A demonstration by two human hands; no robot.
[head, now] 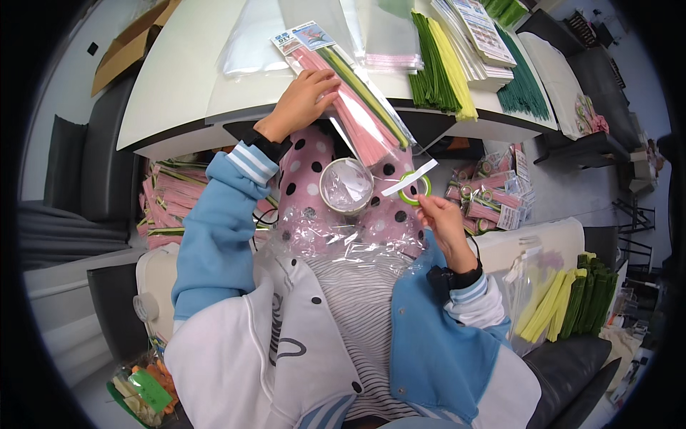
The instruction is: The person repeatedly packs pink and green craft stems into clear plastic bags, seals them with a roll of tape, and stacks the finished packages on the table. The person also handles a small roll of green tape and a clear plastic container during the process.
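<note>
My left hand (306,101) lies over a clear plastic bag (351,99), holding it across the table's front edge. Inside the bag are pink chenille stems (353,120), green and yellow stems (370,88) and printed cards (312,36) at the far end. The bag's near end hangs above my lap. In my right hand (444,217) a roll of green tape (427,187) is pinched by its rim. A white strip (410,177) at the bag's near end crosses in front of the roll. A round tub (347,185) holding crumpled clear plastic sits between my thighs.
Empty clear bags (391,40), green stems (434,64), yellow stems (455,69), a stack of printed cards (477,37) and teal stems (520,80) lie on the white table (171,80). Filled packs (493,193) are heaped below right. Loose pink bundles (171,198) lie below left.
</note>
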